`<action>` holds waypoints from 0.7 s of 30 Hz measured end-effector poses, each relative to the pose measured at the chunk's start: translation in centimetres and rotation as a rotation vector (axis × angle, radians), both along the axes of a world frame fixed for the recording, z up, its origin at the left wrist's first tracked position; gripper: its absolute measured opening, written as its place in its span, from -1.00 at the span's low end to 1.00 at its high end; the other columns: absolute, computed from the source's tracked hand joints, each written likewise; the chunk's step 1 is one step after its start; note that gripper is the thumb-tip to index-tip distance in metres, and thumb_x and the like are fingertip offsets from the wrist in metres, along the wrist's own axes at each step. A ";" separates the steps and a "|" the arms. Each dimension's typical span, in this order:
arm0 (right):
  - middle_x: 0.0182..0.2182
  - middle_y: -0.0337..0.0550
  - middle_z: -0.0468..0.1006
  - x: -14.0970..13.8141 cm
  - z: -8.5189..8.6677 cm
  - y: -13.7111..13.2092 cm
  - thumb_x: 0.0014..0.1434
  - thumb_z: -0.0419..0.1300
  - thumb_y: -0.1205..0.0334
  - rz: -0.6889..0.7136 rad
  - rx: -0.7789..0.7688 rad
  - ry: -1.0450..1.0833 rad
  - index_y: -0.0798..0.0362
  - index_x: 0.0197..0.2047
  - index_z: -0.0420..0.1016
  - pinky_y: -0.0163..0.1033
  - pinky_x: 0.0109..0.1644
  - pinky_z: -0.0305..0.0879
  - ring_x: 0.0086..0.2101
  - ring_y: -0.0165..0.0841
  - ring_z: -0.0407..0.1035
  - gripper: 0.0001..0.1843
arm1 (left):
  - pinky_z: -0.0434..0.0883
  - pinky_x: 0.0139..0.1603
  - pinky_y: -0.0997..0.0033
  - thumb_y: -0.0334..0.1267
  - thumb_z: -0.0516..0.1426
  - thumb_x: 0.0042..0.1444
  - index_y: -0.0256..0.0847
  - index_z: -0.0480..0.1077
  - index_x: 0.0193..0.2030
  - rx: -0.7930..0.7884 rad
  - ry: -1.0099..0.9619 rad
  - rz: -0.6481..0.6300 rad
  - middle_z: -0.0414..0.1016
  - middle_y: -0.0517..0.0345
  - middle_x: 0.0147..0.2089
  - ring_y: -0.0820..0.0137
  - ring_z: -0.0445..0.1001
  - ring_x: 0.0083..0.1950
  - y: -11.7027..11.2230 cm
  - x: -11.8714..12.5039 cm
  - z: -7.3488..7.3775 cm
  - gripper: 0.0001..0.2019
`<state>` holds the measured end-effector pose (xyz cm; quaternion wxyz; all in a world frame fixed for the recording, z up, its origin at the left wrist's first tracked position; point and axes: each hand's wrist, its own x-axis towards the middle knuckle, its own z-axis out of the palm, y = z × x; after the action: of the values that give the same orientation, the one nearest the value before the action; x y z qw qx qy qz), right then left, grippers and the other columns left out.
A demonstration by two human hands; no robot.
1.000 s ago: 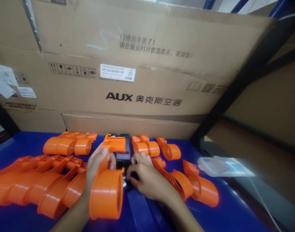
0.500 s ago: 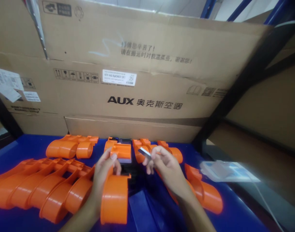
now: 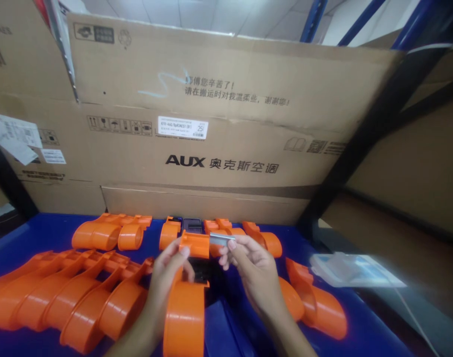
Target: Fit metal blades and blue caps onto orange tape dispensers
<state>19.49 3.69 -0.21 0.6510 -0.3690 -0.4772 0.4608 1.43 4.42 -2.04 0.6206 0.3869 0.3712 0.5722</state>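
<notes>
Between the fingers of my left hand [image 3: 170, 267] is an orange plastic part [image 3: 184, 317], with a round band below and a short channel-like head on top. My right hand [image 3: 254, 267] pinches a small silvery metal strip [image 3: 221, 239] between thumb and fingers. The strip's left end is right at the open side of the orange head; whether it has entered cannot be told. Behind the hands stand more orange parts [image 3: 169, 235] of the same shape, partly covered by my fingers.
A row of orange parts [image 3: 81, 297] lies at the left on the blue surface [image 3: 174, 347]. Others [image 3: 323, 307] stand at the right, near a clear plastic bag [image 3: 341, 267]. A dark device [image 3: 192, 225] sits at the back, before the large cardboard wall [image 3: 226, 139].
The strip has swung level and come up against the head of the orange part. My left hand has shifted right with that part. The view has tilted slightly upward.
</notes>
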 end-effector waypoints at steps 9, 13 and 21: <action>-0.42 -0.17 0.65 0.1 -0.1 0.1 0.19 0.39 0.09 -0.006 0.018 -0.022 0.02 -0.23 0.56 -0.23 -0.39 0.44 -0.48 -0.33 0.50 -0.80 | 0.11 -0.64 0.55 0.13 0.33 -0.04 -0.20 0.43 -0.36 -0.026 0.007 0.038 0.42 0.23 -0.75 0.50 0.24 -0.73 -0.1 0.4 0.3 -0.58; -0.44 -0.17 0.64 0.3 0.0 0.1 0.19 0.39 0.08 -0.014 0.012 -0.038 0.02 -0.25 0.56 -0.23 -0.39 0.43 -0.49 -0.33 0.50 -0.80 | 0.14 -0.65 0.51 0.16 0.31 -0.03 -0.20 0.42 -0.44 -0.044 0.009 -0.015 0.40 0.22 -0.76 0.46 0.24 -0.73 -0.2 0.3 0.3 -0.57; -0.49 -0.17 0.63 0.8 0.7 -0.4 0.19 0.39 0.07 -0.002 0.021 -0.122 0.03 -0.28 0.56 -0.23 -0.38 0.44 -0.52 -0.35 0.48 -0.79 | 0.12 -0.63 0.56 0.18 0.34 -0.10 -0.21 0.40 -0.50 -0.058 0.044 0.026 0.40 0.21 -0.75 0.51 0.24 -0.71 0.2 0.3 0.3 -0.54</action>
<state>20.27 3.29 0.46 0.6249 -0.3899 -0.5207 0.4317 1.70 4.58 -1.73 0.6156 0.3763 0.4065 0.5605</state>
